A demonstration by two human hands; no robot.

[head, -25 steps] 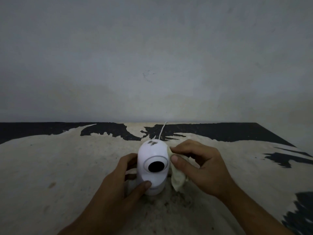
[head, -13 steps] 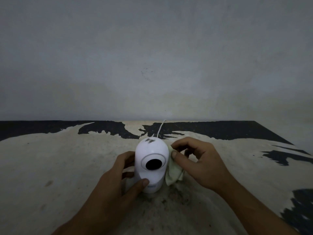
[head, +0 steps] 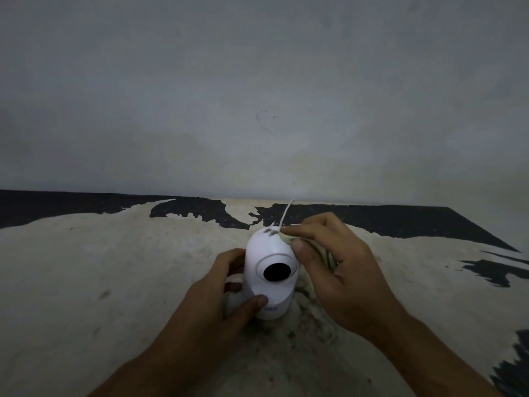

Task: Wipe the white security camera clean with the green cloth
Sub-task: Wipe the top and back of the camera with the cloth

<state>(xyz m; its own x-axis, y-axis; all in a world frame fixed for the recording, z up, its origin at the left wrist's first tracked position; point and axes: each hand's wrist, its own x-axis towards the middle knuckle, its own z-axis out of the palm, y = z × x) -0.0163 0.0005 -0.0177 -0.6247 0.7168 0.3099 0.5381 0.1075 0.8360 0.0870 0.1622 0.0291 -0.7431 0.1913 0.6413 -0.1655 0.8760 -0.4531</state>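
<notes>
A white security camera (head: 267, 253) with a round black lens stands upright on the worn table (head: 86, 282), its lens facing me. My left hand (head: 226, 293) grips its lower body from the left, thumb across the front of the base. My right hand (head: 335, 265) pinches the pale green cloth (head: 287, 238) against the camera's upper right side near the top; most of the cloth is hidden under my fingers and palm. A thin white cable (head: 286, 212) runs from behind the camera toward the wall.
The table surface is pale with flaked black patches along its far edge (head: 186, 209) and at the right (head: 486, 270). A plain grey wall (head: 257, 96) rises directly behind the table.
My right hand has slid the cloth up from the camera's right side to near its top. The left hand keeps its hold on the base.
</notes>
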